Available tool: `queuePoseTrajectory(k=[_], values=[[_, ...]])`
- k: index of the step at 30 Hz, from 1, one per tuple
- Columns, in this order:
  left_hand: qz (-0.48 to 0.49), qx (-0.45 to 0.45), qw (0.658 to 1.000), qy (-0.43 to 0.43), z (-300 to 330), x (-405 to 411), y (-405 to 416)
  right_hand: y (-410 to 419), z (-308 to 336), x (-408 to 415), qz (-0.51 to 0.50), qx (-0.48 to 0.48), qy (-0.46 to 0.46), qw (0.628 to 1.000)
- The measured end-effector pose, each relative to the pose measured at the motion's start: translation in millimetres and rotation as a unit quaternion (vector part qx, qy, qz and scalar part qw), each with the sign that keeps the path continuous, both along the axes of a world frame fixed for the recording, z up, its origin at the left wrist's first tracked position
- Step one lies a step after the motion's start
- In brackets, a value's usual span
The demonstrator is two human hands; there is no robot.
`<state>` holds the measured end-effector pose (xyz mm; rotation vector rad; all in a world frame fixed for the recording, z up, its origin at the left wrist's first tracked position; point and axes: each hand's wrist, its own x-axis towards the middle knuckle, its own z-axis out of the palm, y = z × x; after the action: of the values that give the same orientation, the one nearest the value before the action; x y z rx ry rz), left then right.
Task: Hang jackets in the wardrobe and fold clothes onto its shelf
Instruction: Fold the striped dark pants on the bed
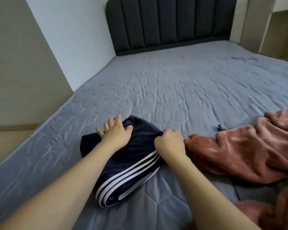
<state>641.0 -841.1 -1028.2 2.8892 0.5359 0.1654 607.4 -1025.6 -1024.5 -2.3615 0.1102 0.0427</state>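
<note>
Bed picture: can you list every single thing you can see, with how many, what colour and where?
Navy garment: 1, dark blue with white stripes, folded on the near part of the bed, under both hands.
Pink garment: 1 heap, dusty pink, crumpled on the bed to the right, beside the navy garment; I cannot tell if it is more than one piece.
Bed: 1, grey-blue quilted cover, fills the middle.
Headboard: 1, dark grey, padded, at the far end.
Wall: white at the far left, beige panel nearer.
Shelf unit: 1, cream, far right.
Left hand: 1, fingers spread, presses flat on the navy garment.
Right hand: 1, fingers curled, grips the navy garment's right edge.
</note>
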Motion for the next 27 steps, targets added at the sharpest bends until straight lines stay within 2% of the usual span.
queuePoseTrajectory(k=[3,6,9,12,14,15,18,19,22,24,27], values=[[-0.043,0.022,0.999,-0.017,-16,-58,3,-2,10,17,0.077,-0.03,0.057,0.995],[-0.054,0.067,0.996,0.014,-40,-107,-7,9,-1,29,0.121,-0.123,0.053,0.983],[-0.064,0.097,0.993,0.013,-42,-117,-16,17,-15,32,0.144,-0.177,0.054,0.972],[-0.111,0.111,0.988,-0.006,-33,-116,-9,15,-17,36,0.151,-0.174,0.06,0.971],[-0.083,0.121,0.989,-0.031,-31,-113,7,11,-18,39,0.155,-0.158,0.071,0.973],[-0.036,0.101,0.993,-0.041,-29,-111,20,8,-17,41,0.155,-0.144,0.08,0.974],[0.121,-0.041,0.991,-0.035,-32,-100,56,6,-15,45,0.172,-0.115,0.113,0.972],[0.142,-0.044,0.989,-0.019,-38,-98,61,7,-15,45,0.183,-0.119,0.121,0.968],[0.138,0.031,0.99,-0.011,-59,-95,60,14,-15,41,0.195,-0.172,0.099,0.961],[0.129,0.042,0.991,0.001,-59,-83,60,19,-17,38,0.207,-0.231,0.07,0.948],[0.052,0.031,0.998,-0.004,-45,-54,54,23,-21,41,0.219,-0.242,0.04,0.944]])
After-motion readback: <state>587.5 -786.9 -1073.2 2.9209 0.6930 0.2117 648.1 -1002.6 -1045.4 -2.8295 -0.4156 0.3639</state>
